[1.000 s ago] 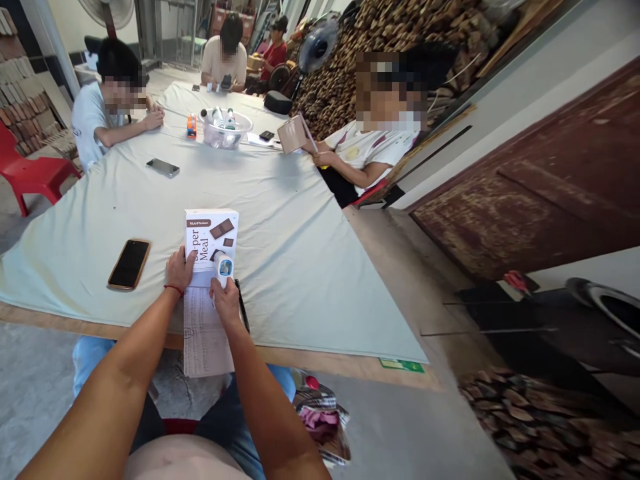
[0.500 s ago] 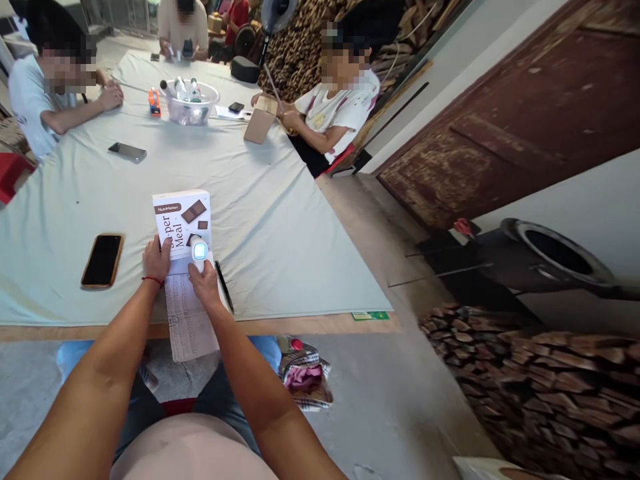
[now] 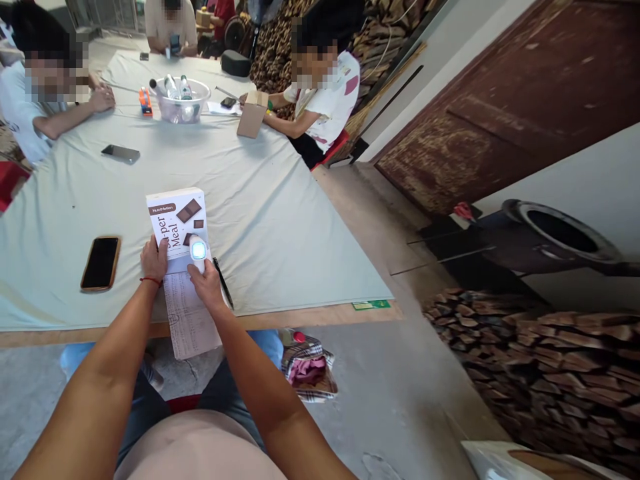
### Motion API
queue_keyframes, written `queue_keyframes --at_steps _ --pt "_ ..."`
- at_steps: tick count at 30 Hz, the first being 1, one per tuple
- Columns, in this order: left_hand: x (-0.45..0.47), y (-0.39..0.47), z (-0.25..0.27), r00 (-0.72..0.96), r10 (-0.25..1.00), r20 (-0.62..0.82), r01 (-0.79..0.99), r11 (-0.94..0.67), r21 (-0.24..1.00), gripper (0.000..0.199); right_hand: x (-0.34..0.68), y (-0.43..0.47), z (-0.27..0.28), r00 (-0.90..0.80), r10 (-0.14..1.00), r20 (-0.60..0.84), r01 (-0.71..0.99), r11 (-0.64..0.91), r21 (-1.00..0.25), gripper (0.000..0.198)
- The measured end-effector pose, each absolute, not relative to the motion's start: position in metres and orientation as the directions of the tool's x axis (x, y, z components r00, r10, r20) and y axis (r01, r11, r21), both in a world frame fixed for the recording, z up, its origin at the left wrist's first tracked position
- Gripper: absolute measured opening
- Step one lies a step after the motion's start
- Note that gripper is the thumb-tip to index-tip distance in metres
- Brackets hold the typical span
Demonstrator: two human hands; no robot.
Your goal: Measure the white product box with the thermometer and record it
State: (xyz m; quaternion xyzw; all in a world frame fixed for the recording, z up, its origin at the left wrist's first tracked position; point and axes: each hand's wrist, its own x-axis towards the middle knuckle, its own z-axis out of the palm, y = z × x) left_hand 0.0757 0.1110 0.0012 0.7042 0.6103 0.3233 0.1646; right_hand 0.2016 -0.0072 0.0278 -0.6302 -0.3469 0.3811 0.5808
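A: Item one. Box (image 3: 176, 220), white, printed with dark squares, lying flat on the cloth-covered surface (image 3: 280, 220), near its front edge. Left hand (image 3: 154, 259) rests on the box's near left corner, fingers laid against it, pressing rather than pinching.

B: Item two. Scanner (image 3: 198, 252), small, white, its round face lit blue. Right hand (image 3: 206, 283) has its grip closed round the scanner's body, the lit end over the box's near right corner. Whether it touches the box cannot be told at this size.

A: Item three. Sheet (image 3: 189, 320), handwritten, partly under the box and hands, its lower part hanging past the surface's edge. Item four. Pen (image 3: 223, 283), black, just beside the right hand. Item five. Phone (image 3: 101, 262), dark, to the left, apart from the box.

B: Further off: bowl (image 3: 181, 107) with bottles, a second phone (image 3: 120, 153), and other people seated round the far end, one holding a brown carton (image 3: 251, 115).

A: Risks, as judged. The sheet overhangs; should the left hand lift or the box shift, it would likely slide to the floor.

B: The right wrist sits close to the pen; a sideways sweep would probably roll it off the edge.

A: The box is held at one corner only, so a push from the scanner could turn it on the cloth and spoil the aim.
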Motion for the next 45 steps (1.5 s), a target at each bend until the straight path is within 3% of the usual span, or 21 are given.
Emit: queue_keyframes --at_steps 4,13,19,21,25,28,32,35,37,40,45 --pt "0.075 0.11 0.002 0.061 0.963 0.262 0.741 -0.22 0.635 0.037 0.222 -0.042 0.039 0.455 0.889 -0.045 0.028 -0.065 -0.997 0.027" --pt "0.078 0.115 0.001 0.036 0.959 0.28 0.708 -0.222 0.67 0.036 0.266 -0.133 0.071 0.545 0.837 -0.049 0.204 -0.189 -0.961 0.027" --pt "0.078 0.117 0.001 0.032 0.955 0.294 0.69 -0.234 0.685 0.034 0.28 -0.143 0.051 0.601 0.799 0.019 0.334 -0.229 -0.914 0.041" --pt "0.077 0.117 0.002 0.036 0.957 0.289 0.677 -0.236 0.697 0.031 0.296 -0.132 0.036 0.638 0.766 0.077 0.45 -0.289 -0.845 0.044" --pt "0.077 0.114 0.004 0.052 0.962 0.268 0.654 -0.236 0.718 0.028 0.336 -0.104 0.01 0.635 0.77 0.067 0.655 -0.49 -0.575 0.038" --pt "0.078 0.11 0.004 0.04 0.966 0.255 0.659 -0.218 0.72 0.033 0.356 -0.092 -0.002 0.603 0.795 0.064 0.743 -0.53 -0.409 0.035" --pt "0.077 0.103 0.001 0.065 0.962 0.265 0.661 -0.24 0.711 0.036 0.359 -0.092 -0.009 0.597 0.794 0.111 0.781 -0.545 -0.305 0.042" --pt "0.075 0.1 -0.002 0.092 0.959 0.268 0.671 -0.259 0.695 0.04 0.344 -0.094 -0.012 0.594 0.765 0.248 0.797 -0.517 -0.312 0.052" --pt "0.074 0.1 -0.004 0.106 0.957 0.271 0.681 -0.268 0.682 0.042 0.328 -0.093 -0.013 0.513 0.811 0.281 0.837 -0.399 -0.374 0.047" --pt "0.074 0.101 -0.003 0.106 0.96 0.258 0.688 -0.258 0.678 0.044 0.299 -0.085 -0.013 0.348 0.923 0.165 0.856 -0.241 -0.458 0.033" --pt "0.072 0.095 0.002 0.159 0.962 0.221 0.682 -0.269 0.68 0.046 0.279 -0.071 -0.01 0.38 0.925 -0.009 0.815 -0.339 -0.469 0.024"
